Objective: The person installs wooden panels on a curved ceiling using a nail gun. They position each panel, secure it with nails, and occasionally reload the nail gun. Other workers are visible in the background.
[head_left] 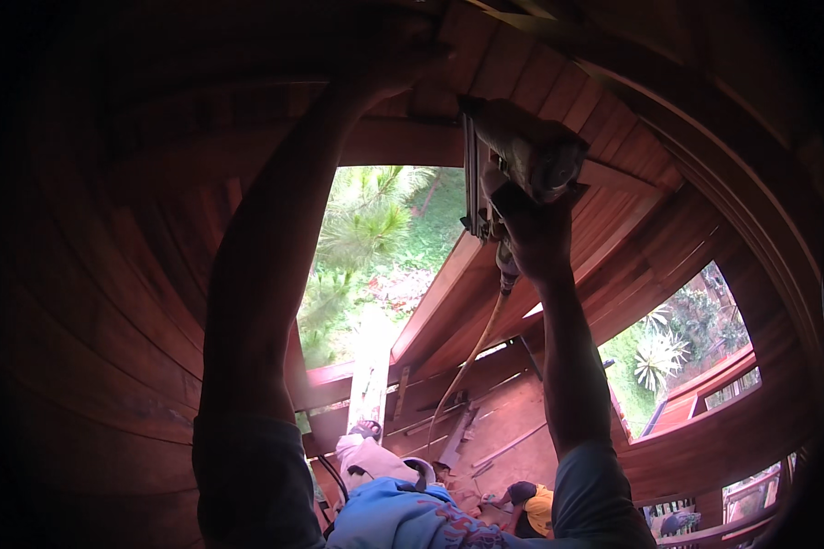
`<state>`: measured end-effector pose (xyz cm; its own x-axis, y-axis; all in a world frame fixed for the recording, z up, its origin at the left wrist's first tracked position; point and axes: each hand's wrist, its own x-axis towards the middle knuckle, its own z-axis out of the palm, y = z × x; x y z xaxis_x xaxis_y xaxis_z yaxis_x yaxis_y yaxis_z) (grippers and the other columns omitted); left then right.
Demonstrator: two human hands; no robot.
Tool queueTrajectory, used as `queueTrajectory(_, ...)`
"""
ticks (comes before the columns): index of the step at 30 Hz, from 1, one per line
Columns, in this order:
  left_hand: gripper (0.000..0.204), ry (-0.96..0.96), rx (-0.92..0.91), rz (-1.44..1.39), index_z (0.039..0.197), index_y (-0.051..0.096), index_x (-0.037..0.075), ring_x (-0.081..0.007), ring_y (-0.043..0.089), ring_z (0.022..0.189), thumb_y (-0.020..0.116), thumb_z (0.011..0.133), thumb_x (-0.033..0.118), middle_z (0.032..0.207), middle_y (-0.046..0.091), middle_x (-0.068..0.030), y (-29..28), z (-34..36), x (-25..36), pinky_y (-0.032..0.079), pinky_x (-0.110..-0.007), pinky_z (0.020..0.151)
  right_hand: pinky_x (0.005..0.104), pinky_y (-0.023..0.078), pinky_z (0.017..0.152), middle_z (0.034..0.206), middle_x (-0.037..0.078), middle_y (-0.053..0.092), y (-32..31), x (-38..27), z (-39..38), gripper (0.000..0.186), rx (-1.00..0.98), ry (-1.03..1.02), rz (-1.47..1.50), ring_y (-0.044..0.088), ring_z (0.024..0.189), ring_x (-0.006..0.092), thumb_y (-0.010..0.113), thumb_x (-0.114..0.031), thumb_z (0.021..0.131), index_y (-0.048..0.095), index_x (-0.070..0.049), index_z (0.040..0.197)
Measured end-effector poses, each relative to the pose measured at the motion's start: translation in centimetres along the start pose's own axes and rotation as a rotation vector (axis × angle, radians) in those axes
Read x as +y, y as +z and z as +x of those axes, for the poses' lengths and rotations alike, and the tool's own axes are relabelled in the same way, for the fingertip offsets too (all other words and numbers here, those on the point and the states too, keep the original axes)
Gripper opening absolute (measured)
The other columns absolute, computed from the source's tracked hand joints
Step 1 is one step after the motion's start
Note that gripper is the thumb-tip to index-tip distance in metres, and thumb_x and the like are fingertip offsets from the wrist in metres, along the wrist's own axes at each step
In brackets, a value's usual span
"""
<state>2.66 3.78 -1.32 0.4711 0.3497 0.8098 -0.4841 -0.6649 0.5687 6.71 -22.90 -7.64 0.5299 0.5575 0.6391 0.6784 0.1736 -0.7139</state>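
My right hand (536, 229) grips a pneumatic nail gun (526, 146), held up near the wooden ceiling boards (485, 55) at the top of the view. A thin yellowish air hose (471, 360) hangs from the tool's lower end. My left hand (398, 64) is raised to the dark boards left of the tool; its fingers are in shadow, so their grip is unclear. A wooden beam (384, 137) runs just below that hand.
Two openings show greenery (375, 229). My foot (366, 428) rests near a pale plank (366, 357). Below, a co-worker in yellow (536, 512) is beside loose wood strips (508, 448) on the floor (513, 412). Curved wooden walls (119, 274) surround me.
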Motion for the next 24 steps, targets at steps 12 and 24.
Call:
queueTrajectory(12,0.025,0.112,0.034,0.326,0.087,0.066,0.004,-0.0157,0.061,0.068,0.074,0.081,0.027,0.077,0.065,-0.0058,0.2,-0.1,2.7,0.051,-0.035,0.062,0.0256,0.048,0.054,0.071,0.002,0.065,-0.1,0.3,0.4,0.029,-0.001,-0.041,-0.019,0.061,0.062,0.0055,0.074,-0.028,0.085,0.066,-0.001,0.094)
queueTrajectory(24,0.030,0.098,0.067,0.547,0.082,0.065,0.004,-0.0221,0.062,0.072,0.074,0.081,0.033,0.075,0.063,-0.0098,-0.4,-0.7,4.4,0.050,-0.041,0.067,0.0243,0.047,0.055,0.078,0.000,0.065,0.4,0.2,0.6,0.031,0.004,-0.054,0.053,0.060,0.065,0.0055,0.076,-0.024,0.083,0.065,-0.001,0.101)
